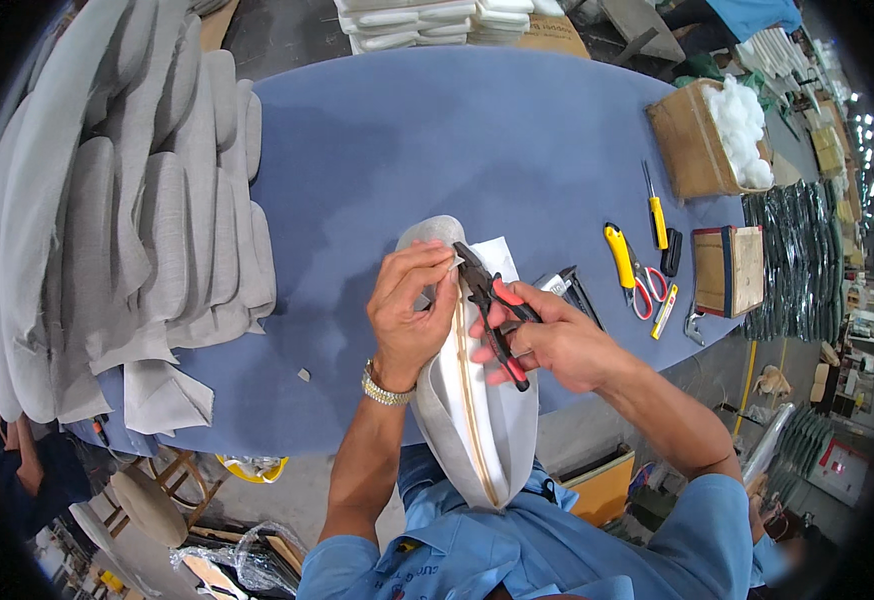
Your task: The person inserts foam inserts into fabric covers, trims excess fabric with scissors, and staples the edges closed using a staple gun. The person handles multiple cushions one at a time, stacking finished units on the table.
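A long grey padded cushion (437,400) lies lengthwise from the blue table toward my body. Along its white inner side runs a tan strip (472,425) that looks like a zipper. My left hand (412,300), with a gold watch (385,388) on the wrist, pinches the fabric at the strip's far end. My right hand (562,345) grips pliers (482,285) with red and black handles. The jaws of the pliers are beside my left fingertips; whether they bite on anything is too small to tell. A white piece (497,255) shows behind the pliers.
Grey cushions (167,220) are piled on the table's left. At the right lie a yellow cutter (619,255), a screwdriver (657,215), red scissors (644,292) and a black stapler-like tool (579,295). A cardboard box (692,140) of white stuffing stands far right.
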The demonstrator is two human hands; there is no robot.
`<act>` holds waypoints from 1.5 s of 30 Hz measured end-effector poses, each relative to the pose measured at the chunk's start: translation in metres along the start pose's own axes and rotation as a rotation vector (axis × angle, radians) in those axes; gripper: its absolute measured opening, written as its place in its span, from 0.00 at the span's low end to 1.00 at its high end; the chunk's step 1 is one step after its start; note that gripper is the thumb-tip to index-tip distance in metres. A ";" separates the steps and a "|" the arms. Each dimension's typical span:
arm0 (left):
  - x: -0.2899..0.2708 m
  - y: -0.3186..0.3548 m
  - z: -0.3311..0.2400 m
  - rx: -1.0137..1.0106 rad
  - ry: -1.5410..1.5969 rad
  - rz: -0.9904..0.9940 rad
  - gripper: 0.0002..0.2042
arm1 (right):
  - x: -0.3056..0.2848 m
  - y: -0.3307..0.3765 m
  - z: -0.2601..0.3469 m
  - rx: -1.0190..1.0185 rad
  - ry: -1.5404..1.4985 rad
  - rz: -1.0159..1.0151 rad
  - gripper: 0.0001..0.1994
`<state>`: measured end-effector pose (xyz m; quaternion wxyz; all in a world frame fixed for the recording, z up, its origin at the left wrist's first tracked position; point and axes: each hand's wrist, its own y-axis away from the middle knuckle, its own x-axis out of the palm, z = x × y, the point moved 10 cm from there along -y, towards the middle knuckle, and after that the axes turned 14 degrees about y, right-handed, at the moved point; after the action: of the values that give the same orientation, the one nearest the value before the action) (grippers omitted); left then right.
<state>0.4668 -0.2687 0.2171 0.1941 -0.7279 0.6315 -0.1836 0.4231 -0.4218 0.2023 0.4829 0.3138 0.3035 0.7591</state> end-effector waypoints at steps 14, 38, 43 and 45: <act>0.031 -0.032 0.085 -0.618 0.104 0.269 0.23 | 0.012 -0.006 -0.025 0.061 -0.137 0.051 0.10; 0.015 -0.012 0.056 -0.457 0.168 0.219 0.16 | 0.032 0.004 -0.057 -0.089 0.033 -0.104 0.14; 0.009 -0.012 0.053 -0.499 0.177 0.254 0.17 | 0.033 0.002 -0.056 -0.068 0.048 -0.056 0.15; 0.014 -0.011 0.057 -0.487 0.214 0.286 0.17 | 0.024 0.001 -0.057 0.008 0.074 -0.053 0.18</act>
<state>0.5072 -0.2785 0.1737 -0.0299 -0.6331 0.7700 -0.0733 0.3710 -0.4085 0.1721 0.4899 0.2792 0.3323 0.7560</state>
